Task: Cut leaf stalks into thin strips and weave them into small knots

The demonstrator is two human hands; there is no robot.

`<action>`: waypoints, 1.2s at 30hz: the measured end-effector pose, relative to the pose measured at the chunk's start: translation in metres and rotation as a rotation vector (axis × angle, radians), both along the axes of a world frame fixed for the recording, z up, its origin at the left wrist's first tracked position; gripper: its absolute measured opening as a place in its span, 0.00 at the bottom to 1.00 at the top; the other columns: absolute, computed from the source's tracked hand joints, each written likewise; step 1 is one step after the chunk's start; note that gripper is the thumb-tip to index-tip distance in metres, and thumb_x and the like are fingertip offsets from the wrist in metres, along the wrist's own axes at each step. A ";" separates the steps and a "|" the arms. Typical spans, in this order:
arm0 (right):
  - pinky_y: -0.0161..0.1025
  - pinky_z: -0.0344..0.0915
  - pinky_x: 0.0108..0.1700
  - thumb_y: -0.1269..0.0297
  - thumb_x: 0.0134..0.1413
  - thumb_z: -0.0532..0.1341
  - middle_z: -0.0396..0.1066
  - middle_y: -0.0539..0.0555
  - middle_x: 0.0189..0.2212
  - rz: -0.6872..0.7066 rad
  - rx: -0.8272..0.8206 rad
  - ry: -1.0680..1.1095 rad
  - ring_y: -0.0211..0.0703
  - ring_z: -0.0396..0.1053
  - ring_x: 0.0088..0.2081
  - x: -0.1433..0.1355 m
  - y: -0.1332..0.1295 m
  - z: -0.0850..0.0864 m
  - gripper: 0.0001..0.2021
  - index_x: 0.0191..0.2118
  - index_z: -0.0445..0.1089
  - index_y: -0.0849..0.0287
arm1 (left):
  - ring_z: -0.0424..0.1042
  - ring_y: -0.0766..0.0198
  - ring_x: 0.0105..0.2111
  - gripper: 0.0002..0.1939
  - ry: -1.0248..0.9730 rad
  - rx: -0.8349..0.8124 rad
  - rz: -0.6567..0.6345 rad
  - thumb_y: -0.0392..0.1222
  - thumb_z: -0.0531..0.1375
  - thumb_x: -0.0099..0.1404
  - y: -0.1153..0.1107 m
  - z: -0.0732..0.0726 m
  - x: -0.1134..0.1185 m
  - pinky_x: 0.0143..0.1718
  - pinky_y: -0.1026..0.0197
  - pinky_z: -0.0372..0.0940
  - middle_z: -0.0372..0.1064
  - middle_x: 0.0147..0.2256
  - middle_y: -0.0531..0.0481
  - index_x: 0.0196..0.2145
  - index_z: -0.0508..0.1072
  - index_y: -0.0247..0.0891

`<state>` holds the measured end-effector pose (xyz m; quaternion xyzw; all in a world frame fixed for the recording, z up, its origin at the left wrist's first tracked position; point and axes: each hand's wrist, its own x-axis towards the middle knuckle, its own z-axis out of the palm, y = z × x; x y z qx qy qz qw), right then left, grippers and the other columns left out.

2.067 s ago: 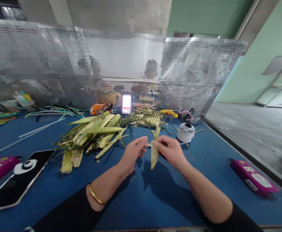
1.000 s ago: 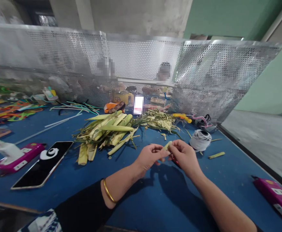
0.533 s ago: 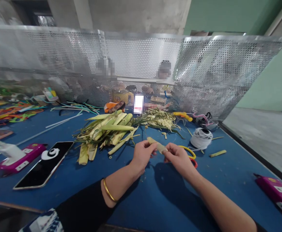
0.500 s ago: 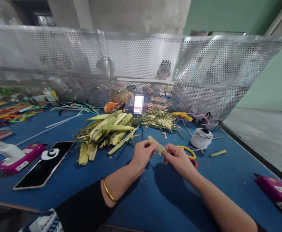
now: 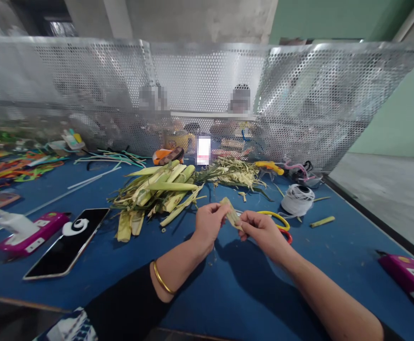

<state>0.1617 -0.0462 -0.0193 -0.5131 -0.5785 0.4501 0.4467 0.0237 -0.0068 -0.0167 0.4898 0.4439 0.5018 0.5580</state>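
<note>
Between my two hands is a short, pale green piece of corn husk (image 5: 232, 216). My left hand (image 5: 209, 222) pinches its upper left side between thumb and fingers. At its lower right end, my right hand (image 5: 260, 231) grips it, also with thumb and fingers closed. Both hands are raised a little over the blue table (image 5: 249, 293), with shadows below. Beyond my left hand lies a pile of green corn husks (image 5: 164, 187). Just behind my right hand, yellow and red scissor-like handles (image 5: 280, 220) are partly hidden.
Shredded husk strips (image 5: 237, 173) lie at the back, near a yellow-handled tool (image 5: 269, 166). A roll of white cord (image 5: 297, 200) and a cut stalk (image 5: 322, 221) are to the right. A phone (image 5: 68, 251) and purple power strip (image 5: 47, 227) lie left. A perforated metal screen (image 5: 207, 71) stands behind.
The husk piece has turned slightly and more of its broad face shows between my fingers. Both hands keep hold of it in nearly the same place.
</note>
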 end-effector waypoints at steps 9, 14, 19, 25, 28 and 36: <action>0.35 0.62 0.25 0.55 0.44 0.63 0.65 0.47 0.16 -0.051 0.005 -0.016 0.36 0.64 0.19 -0.001 -0.001 -0.001 0.14 0.20 0.60 0.57 | 0.61 0.69 0.21 0.23 0.000 -0.066 -0.107 0.61 0.62 0.50 0.000 0.004 -0.002 0.21 0.67 0.55 0.64 0.21 0.53 0.22 0.69 0.36; 0.35 0.62 0.25 0.56 0.44 0.62 0.65 0.46 0.16 -0.009 0.021 -0.070 0.36 0.64 0.20 -0.001 -0.001 0.000 0.12 0.21 0.62 0.57 | 0.59 0.71 0.20 0.17 0.086 0.054 -0.062 0.52 0.63 0.52 0.008 -0.001 -0.004 0.21 0.67 0.54 0.62 0.18 0.54 0.18 0.69 0.35; 0.36 0.62 0.27 0.54 0.45 0.62 0.65 0.47 0.16 -0.073 0.065 -0.038 0.37 0.64 0.21 0.004 -0.001 0.003 0.13 0.22 0.63 0.57 | 0.61 0.72 0.18 0.22 -0.061 -0.057 0.189 0.59 0.62 0.52 0.022 0.006 -0.017 0.20 0.68 0.56 0.64 0.21 0.54 0.24 0.71 0.34; 0.36 0.61 0.26 0.55 0.49 0.60 0.66 0.48 0.18 -0.211 0.137 -0.060 0.38 0.65 0.21 0.002 -0.001 -0.001 0.13 0.23 0.63 0.57 | 0.65 0.69 0.22 0.23 0.049 -0.128 -0.178 0.60 0.65 0.47 -0.001 0.011 -0.006 0.21 0.67 0.56 0.67 0.24 0.52 0.27 0.71 0.34; 0.36 0.62 0.26 0.55 0.49 0.59 0.67 0.47 0.19 -0.162 0.120 -0.061 0.38 0.65 0.21 -0.002 -0.002 -0.002 0.11 0.26 0.63 0.56 | 0.64 0.69 0.22 0.20 0.061 -0.109 -0.207 0.55 0.67 0.45 -0.008 0.007 -0.001 0.23 0.67 0.57 0.65 0.21 0.54 0.22 0.68 0.35; 0.34 0.59 0.28 0.53 0.46 0.63 0.64 0.47 0.22 -0.114 0.153 -0.006 0.36 0.61 0.25 0.005 0.001 0.000 0.13 0.28 0.66 0.58 | 0.60 0.72 0.17 0.14 0.137 -0.071 -0.328 0.46 0.65 0.48 -0.009 0.008 -0.003 0.22 0.67 0.56 0.62 0.16 0.56 0.17 0.66 0.35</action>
